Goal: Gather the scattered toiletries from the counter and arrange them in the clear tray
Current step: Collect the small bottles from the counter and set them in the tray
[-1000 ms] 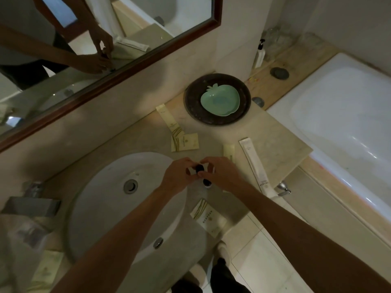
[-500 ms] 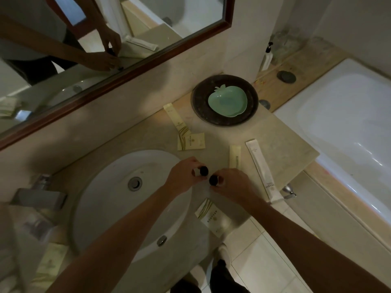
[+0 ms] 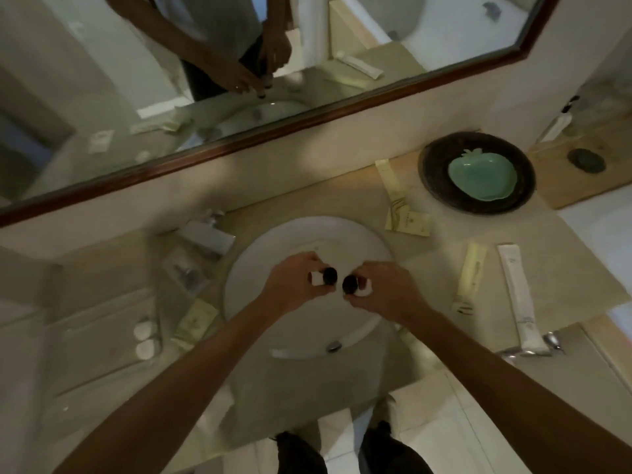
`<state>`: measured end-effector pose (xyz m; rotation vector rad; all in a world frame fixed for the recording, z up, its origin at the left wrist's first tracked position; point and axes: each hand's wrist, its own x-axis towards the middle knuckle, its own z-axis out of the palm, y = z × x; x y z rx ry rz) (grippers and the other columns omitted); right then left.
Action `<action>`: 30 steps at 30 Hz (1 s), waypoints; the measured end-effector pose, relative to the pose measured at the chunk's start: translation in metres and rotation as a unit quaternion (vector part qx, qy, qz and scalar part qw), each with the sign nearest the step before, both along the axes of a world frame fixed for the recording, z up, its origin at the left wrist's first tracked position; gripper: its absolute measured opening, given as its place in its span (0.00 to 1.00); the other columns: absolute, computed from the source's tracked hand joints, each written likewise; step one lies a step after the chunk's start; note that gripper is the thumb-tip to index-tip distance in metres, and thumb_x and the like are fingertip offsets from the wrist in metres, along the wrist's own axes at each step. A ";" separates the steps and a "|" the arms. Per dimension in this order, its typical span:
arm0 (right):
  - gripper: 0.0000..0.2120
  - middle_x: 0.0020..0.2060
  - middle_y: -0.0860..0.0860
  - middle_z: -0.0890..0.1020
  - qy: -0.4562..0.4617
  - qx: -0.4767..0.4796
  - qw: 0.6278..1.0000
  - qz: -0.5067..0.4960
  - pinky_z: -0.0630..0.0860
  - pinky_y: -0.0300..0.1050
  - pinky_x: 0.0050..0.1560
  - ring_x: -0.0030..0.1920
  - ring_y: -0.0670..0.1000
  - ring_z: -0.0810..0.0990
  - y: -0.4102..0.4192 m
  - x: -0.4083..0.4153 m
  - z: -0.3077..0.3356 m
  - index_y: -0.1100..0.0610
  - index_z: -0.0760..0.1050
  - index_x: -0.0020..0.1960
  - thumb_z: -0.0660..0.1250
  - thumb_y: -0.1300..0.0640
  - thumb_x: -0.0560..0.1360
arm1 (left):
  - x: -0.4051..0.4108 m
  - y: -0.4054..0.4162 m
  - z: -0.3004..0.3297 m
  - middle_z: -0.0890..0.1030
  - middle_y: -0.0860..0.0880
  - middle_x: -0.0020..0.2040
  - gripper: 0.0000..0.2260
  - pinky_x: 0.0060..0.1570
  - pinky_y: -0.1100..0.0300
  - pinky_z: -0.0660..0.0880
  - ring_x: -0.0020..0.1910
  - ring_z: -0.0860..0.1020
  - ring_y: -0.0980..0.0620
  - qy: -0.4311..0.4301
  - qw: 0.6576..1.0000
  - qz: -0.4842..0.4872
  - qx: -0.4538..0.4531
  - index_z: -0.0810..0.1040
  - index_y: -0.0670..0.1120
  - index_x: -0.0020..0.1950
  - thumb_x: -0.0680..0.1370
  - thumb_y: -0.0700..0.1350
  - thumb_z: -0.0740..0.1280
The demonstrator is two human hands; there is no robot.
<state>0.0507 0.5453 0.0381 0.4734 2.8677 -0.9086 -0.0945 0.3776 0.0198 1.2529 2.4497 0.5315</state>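
From my remote station I note both hands held over the white sink basin (image 3: 246,268). The left hand (image 3: 290,285) pinches a small white bottle with a dark cap (image 3: 323,277); the right hand (image 3: 386,292) pinches a second small dark-capped bottle (image 3: 354,285), the two caps nearly touching (neither rests on the counter). Toiletries on the counter to the right: a long white tube (image 3: 516,295) at the counter's front edge, a cream sachet (image 3: 470,275) just beside it, a square cream packet (image 3: 408,222) with a long cream sachet (image 3: 390,181) behind it, near the dark round plate (image 3: 478,203) bearing a green apple-shaped dish (image 3: 482,179). Left of the basin I observe a clear tray (image 3: 102,336), blurred, with two round white items (image 3: 145,340) at its right end and a cream packet (image 3: 195,319) just beside it
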 end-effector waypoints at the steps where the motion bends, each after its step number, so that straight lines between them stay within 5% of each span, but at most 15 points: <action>1: 0.14 0.41 0.44 0.80 0.006 -0.001 1.000 0.016 0.77 0.47 0.45 0.41 0.47 0.78 -0.019 -0.010 0.003 0.48 0.81 0.49 0.73 0.41 0.68 | -0.006 -0.022 0.004 0.77 0.59 0.46 0.16 0.37 0.61 0.74 0.35 0.73 0.59 0.005 1.000 0.013 0.003 0.82 0.54 0.50 0.70 0.63 0.72; 13: 0.12 0.44 0.45 0.83 0.014 -0.033 0.991 0.130 0.79 0.48 0.44 0.44 0.48 0.81 -0.274 -0.124 0.017 0.47 0.81 0.48 0.70 0.43 0.68 | -0.086 -0.295 0.034 0.82 0.56 0.42 0.15 0.45 0.61 0.73 0.39 0.75 0.60 -0.013 0.980 0.197 -0.008 0.84 0.56 0.51 0.68 0.60 0.76; 18: 0.11 0.42 0.43 0.83 0.012 -0.037 0.989 0.139 0.79 0.44 0.43 0.41 0.44 0.80 -0.349 -0.168 0.009 0.45 0.81 0.47 0.72 0.42 0.68 | -0.127 -0.368 0.036 0.82 0.58 0.40 0.12 0.39 0.60 0.75 0.37 0.78 0.58 0.010 0.976 0.215 -0.031 0.84 0.57 0.50 0.69 0.58 0.74; 23: 0.13 0.44 0.40 0.83 0.001 -0.033 0.994 0.109 0.82 0.44 0.45 0.43 0.40 0.80 -0.386 -0.206 -0.017 0.44 0.78 0.50 0.73 0.42 0.68 | -0.161 -0.391 0.026 0.82 0.51 0.43 0.09 0.39 0.58 0.74 0.41 0.80 0.51 0.047 0.975 0.156 -0.152 0.81 0.51 0.48 0.74 0.54 0.68; 30: 0.15 0.49 0.46 0.79 0.008 0.022 0.993 0.115 0.76 0.42 0.46 0.45 0.46 0.76 -0.396 -0.235 -0.049 0.44 0.75 0.56 0.72 0.46 0.71 | -0.185 -0.395 -0.021 0.78 0.48 0.53 0.16 0.45 0.53 0.76 0.47 0.78 0.47 0.155 0.974 0.017 -0.162 0.73 0.50 0.65 0.78 0.50 0.64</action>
